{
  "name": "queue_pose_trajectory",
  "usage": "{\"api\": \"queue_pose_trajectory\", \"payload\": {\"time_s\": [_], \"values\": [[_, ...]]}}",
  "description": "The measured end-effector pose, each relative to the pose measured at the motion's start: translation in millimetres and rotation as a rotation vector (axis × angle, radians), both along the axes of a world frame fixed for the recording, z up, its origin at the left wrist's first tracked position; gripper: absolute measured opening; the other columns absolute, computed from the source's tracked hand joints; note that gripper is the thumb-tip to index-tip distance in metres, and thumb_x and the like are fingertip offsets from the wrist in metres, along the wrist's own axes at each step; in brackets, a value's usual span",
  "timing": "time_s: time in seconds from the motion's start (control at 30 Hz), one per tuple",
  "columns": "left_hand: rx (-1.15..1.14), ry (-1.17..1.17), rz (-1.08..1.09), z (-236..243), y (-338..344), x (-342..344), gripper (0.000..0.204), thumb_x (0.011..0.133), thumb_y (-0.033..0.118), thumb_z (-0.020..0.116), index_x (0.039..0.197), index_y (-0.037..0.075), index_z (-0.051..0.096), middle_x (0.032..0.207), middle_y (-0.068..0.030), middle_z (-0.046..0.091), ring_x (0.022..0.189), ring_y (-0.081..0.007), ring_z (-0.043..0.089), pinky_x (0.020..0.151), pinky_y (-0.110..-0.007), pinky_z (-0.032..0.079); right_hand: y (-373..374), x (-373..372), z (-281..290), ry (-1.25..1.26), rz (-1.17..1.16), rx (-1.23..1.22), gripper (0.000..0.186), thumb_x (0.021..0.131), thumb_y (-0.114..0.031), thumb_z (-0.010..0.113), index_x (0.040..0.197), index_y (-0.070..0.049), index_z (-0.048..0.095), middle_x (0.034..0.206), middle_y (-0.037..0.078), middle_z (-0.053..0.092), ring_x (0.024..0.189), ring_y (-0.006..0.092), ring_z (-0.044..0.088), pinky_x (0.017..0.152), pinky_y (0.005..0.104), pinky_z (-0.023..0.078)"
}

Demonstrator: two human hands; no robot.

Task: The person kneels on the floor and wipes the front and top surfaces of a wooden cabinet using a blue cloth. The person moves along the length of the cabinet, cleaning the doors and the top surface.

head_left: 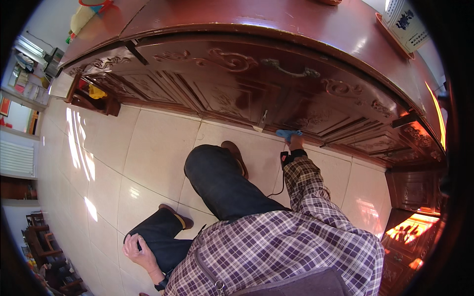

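Note:
My right hand (296, 143) reaches forward to the bottom edge of a dark red-brown carved wooden cabinet (237, 93). In its closed fingers is a blue cloth (287, 133), which lies against the cabinet's lower rail near the floor. Most of those fingers are hidden by the cloth and the back of the hand. My left hand (140, 252) rests on my bent left knee, holding nothing, its thumb apart from the curved fingers.
Pale floor tiles (153, 148) run under the cabinet front, with sunlight patches at the left. An open drawer (96, 101) juts out at the far left with something yellow inside. A white patterned panel (405, 24) stands on the cabinet top at right. A dark cable (282, 185) hangs by my right forearm.

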State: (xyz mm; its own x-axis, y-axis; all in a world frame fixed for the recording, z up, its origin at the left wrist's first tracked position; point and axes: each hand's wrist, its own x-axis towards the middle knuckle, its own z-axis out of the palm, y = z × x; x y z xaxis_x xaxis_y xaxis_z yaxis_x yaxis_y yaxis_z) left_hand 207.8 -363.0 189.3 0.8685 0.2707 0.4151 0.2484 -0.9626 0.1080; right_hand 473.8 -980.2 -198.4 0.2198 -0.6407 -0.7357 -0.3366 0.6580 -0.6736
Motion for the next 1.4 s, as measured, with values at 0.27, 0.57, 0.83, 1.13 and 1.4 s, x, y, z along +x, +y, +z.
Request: {"api": "queue_pose_trajectory", "payload": {"time_s": [0.27, 0.57, 0.83, 1.13, 1.4], "values": [[-0.052, -0.035, 0.017, 0, -2, -6, 0.004, 0.088, 0.006, 0.067, 0.093, 0.006, 0.068, 0.1, -0.0059, 0.071, 0.111, -0.03, 0.063, 0.106, -0.046, 0.037, 40, -16, 58, -0.288, 0.483, 0.076, 0.039, 0.093, -0.012, 0.06, 0.131, -0.006, 0.052, 0.119, 0.014, 0.063, 0.099, 0.0297, 0.066, 0.073, 0.0441, 0.061], [-0.089, -0.058, -0.009, -3, 3, -7, 0.006, 0.088, 0.006, 0.068, 0.094, 0.006, 0.069, 0.101, -0.0062, 0.072, 0.112, -0.0298, 0.063, 0.108, -0.047, 0.036, -53, -64, 143, -0.225, -0.073, -0.52, 0.02, 0.091, -0.01, 0.061, 0.106, 0.002, 0.066, 0.092, 0.014, 0.069, 0.075, 0.0257, 0.066, 0.058, 0.0415, 0.055], [-0.114, -0.072, -0.095, -6, 1, 5, 0.006, 0.087, 0.007, 0.068, 0.093, 0.006, 0.069, 0.1, -0.0059, 0.072, 0.113, -0.0294, 0.063, 0.109, -0.048, 0.035, -59, -71, 249, -0.499, -0.057, -0.9, 0.013, 0.095, -0.005, 0.061, 0.102, 0.005, 0.066, 0.089, 0.006, 0.068, 0.077, 0.0133, 0.061, 0.071, 0.029, 0.052], [-0.125, -0.077, -0.11, -9, 1, 10, 0.006, 0.086, 0.009, 0.068, 0.092, 0.006, 0.069, 0.1, -0.0055, 0.072, 0.113, -0.0287, 0.063, 0.11, -0.048, 0.034, -42, -74, 319, -0.236, 0.091, -1.341, 0.017, 0.092, -0.011, 0.065, 0.101, 0.003, 0.062, 0.089, 0.019, 0.068, 0.082, 0.0309, 0.066, 0.078, 0.0387, 0.052], [-0.127, -0.116, -0.09, -12, 3, 8, 0.006, 0.086, 0.009, 0.068, 0.091, 0.006, 0.07, 0.1, -0.0051, 0.072, 0.113, -0.0282, 0.062, 0.11, -0.048, 0.034, -44, -64, 322, -0.471, 0.056, -1.2, 0.017, 0.09, -0.008, 0.068, 0.103, 0.002, 0.065, 0.087, 0.014, 0.07, 0.081, 0.0241, 0.067, 0.078, 0.0375, 0.053]]}}
